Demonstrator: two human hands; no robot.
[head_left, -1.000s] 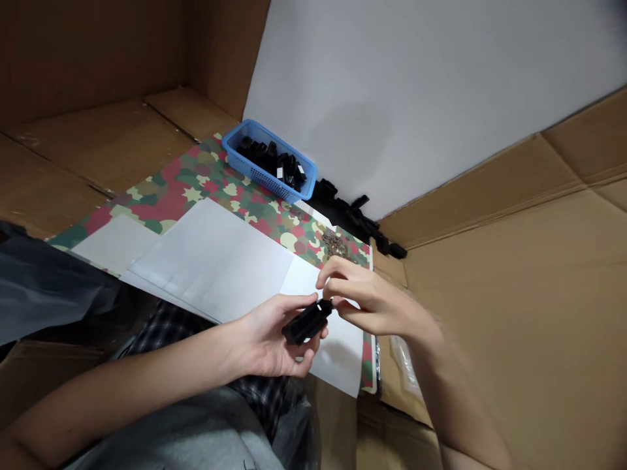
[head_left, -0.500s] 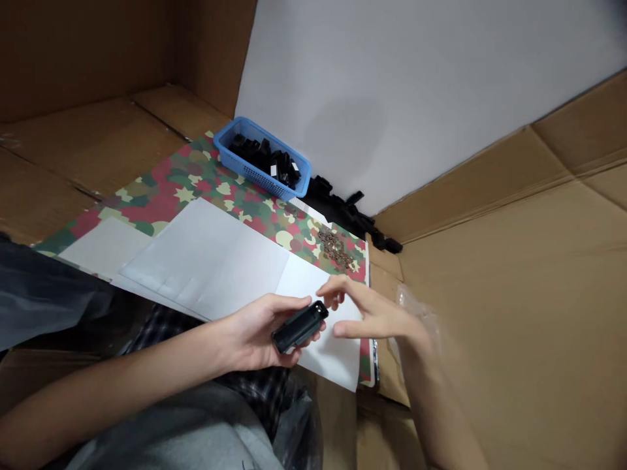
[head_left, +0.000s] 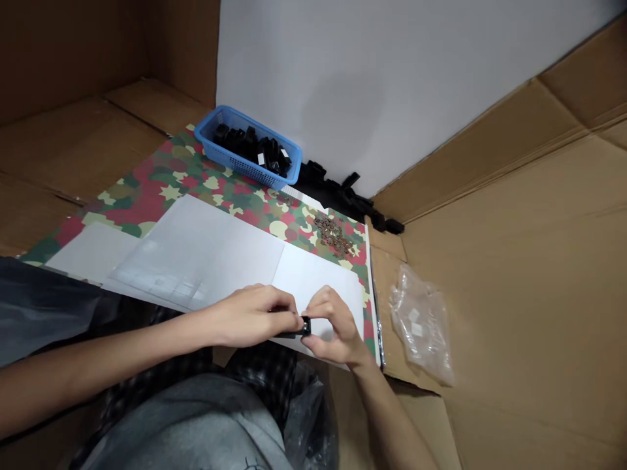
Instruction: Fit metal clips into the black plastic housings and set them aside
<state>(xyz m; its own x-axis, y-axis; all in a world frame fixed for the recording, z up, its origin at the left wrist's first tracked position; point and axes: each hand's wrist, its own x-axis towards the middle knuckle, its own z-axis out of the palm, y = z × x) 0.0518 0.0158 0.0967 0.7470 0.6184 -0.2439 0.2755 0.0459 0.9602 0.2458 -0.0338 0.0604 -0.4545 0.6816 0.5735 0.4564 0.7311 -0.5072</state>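
My left hand (head_left: 257, 316) is closed around a narrow black plastic casing (head_left: 306, 326), palm down, with most of the casing hidden under the fingers. Its hollow right end sticks out past my left thumb. At that end, my right hand (head_left: 339, 329) has the thumb and index finger closed about the rim. Whether a small part sits between those fingertips cannot be made out. Both hands are above the near edge of the white sheets (head_left: 230, 254). Farther off, a scatter of small brown metal-looking pieces (head_left: 334, 236) lies on the patterned cover (head_left: 151, 173).
A blue basket (head_left: 247, 171) full of black plastic parts stands at the back. More black parts (head_left: 337, 194) lie along the wall to its right. A clear plastic bag (head_left: 422, 323) rests by the cardboard wall (head_left: 519, 274) on the right.
My left hand has turned from palm up to palm down with the casing. My right hand has come left, from open and apart to pinching the casing's end. The view has shifted slightly.
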